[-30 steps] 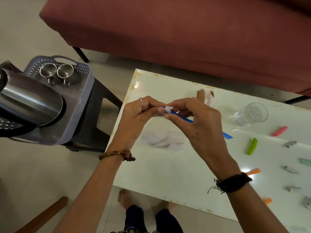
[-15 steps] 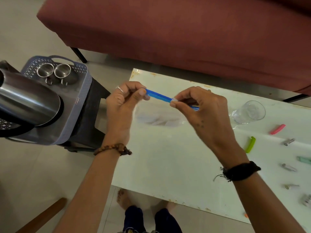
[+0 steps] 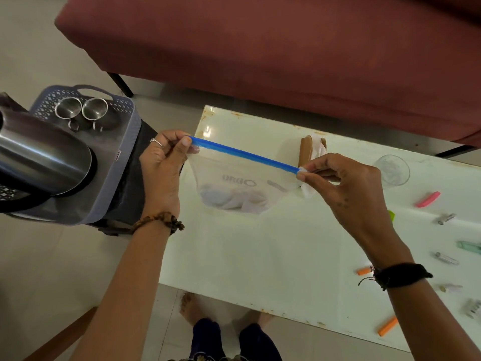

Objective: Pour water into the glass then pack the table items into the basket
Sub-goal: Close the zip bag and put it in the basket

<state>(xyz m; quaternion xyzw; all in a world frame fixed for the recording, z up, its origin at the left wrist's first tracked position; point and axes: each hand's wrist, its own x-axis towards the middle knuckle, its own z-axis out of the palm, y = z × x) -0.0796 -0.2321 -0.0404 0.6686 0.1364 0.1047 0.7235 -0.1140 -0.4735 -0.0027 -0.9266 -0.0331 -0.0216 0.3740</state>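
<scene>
White table (image 3: 260,256); one bag (image 3: 242,183); two hands.

White glossy counter (image 3: 260,256), chipped and rust-stained along its edges. Lying on it: a clear glass (image 3: 393,170) at the far right; a brown holder with white tissue (image 3: 311,149) at the far edge; a pink clip (image 3: 428,199); a mint clip (image 3: 468,246); orange clips (image 3: 387,326) near the right front. Several small clear or metallic pieces (image 3: 446,258) lie among them, possibly clip parts; too small to identify.
</scene>
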